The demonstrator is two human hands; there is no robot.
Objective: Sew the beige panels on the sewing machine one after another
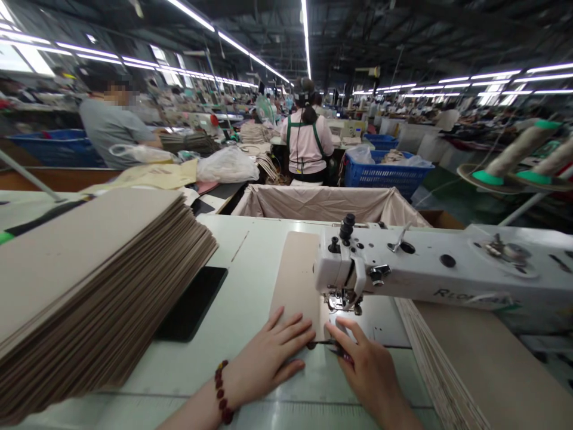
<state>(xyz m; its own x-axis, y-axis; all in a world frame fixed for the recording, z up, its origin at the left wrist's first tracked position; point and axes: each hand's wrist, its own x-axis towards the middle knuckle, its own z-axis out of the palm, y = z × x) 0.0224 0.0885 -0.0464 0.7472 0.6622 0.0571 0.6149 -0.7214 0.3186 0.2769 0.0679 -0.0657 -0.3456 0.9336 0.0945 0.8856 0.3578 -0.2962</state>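
A beige fabric panel point(295, 266) lies flat on the table, its right edge beside the needle area of a white sewing machine point(385, 263). My left hand point(277, 352) rests flat on the panel's near end, fingers stretched out and slightly apart. A beaded bracelet point(221, 391) circles that wrist. My right hand point(364, 358) is curled just in front of the presser foot point(342, 303), around small dark thread snips point(333, 346) whose points face left, toward my left fingers. Part of the snips is hidden under the right fingers.
A tall stack of beige panels point(111, 286) stands left, with a black phone point(194, 304) beside it. More panels point(487, 358) lie right of the machine. Behind the table is a cloth-lined bin point(322, 203). Thread cones point(519, 152) stand at right; people sit farther back.
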